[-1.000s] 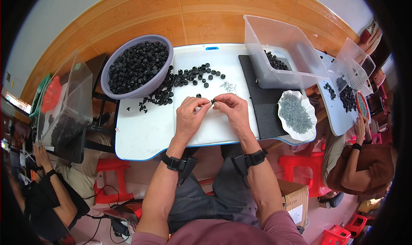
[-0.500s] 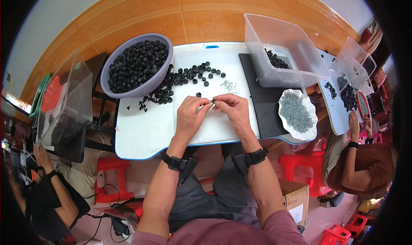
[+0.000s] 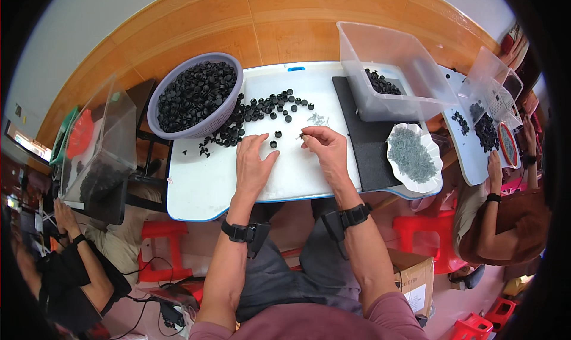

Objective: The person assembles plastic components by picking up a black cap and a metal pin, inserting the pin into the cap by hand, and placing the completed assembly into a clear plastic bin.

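My left hand [image 3: 253, 164] hovers over the white table with thumb and fingers apart, holding nothing. Just beyond its fingertips sit two round black caps [image 3: 273, 143], slightly apart. To the right, the thumb and forefinger of my right hand [image 3: 327, 155] pinch a tiny part [image 3: 303, 136], too small to make out fully. A small pile of clear pins [image 3: 319, 120] lies behind that hand. Farther back and left, loose black caps [image 3: 256, 110] are scattered across the table.
A purple-grey basket [image 3: 224, 115] heaped with black caps stands at the back left. On the right, a clear plastic bin [image 3: 410, 78] rests on a black mat [image 3: 369, 161], near a scalloped white dish [image 3: 438, 167] of clear pins. Other people sit at both sides.
My hands were together at a small dark part; now they have separated, the left opening and drawing left. A second black cap now sits beside the single one.
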{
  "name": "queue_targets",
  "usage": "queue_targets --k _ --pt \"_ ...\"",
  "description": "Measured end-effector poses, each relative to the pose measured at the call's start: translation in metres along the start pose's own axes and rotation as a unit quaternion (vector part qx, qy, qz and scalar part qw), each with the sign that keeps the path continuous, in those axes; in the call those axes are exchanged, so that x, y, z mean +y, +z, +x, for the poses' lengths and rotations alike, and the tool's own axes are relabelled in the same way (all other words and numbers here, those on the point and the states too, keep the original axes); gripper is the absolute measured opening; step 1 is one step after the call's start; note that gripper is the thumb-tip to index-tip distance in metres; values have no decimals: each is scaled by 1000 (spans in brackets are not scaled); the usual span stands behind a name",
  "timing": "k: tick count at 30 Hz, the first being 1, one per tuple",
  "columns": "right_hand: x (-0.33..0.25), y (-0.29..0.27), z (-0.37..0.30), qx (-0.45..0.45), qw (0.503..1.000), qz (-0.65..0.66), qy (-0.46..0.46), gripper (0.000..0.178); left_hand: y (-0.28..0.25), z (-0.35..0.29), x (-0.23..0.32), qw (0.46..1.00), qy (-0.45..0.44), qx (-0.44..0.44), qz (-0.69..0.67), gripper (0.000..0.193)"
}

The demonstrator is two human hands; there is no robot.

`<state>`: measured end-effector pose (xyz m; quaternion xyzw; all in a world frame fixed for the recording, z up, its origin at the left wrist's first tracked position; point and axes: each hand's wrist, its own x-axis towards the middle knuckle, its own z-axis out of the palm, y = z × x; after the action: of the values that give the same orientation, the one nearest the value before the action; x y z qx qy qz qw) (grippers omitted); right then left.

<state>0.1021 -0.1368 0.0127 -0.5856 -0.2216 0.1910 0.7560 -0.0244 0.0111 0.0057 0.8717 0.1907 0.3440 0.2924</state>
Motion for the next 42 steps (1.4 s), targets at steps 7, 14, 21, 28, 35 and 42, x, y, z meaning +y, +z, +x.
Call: queue_targets --k 7,14,21,28,35,42 --pt "11 -1 -2 -13 999 -21 -20 17 5 6 7 997 16 -63 37 28" --pt "11 5 -5 -7 994 -96 -45 15 16 -4 18 998 -15 -27 -49 27" --pt "10 5 -6 -15 983 -166 -79 16 16 -5 20 998 -10 -33 -56 26" --pt "8 9 -7 -18 975 -198 -98 16 16 -5 19 998 -9 -20 -65 26" --pt "6 9 -7 -25 970 -223 -98 16 16 -5 23 998 8 -23 -58 23" --pt "9 8 -6 -29 971 -224 -80 16 16 -3 18 995 -33 -26 -91 27"
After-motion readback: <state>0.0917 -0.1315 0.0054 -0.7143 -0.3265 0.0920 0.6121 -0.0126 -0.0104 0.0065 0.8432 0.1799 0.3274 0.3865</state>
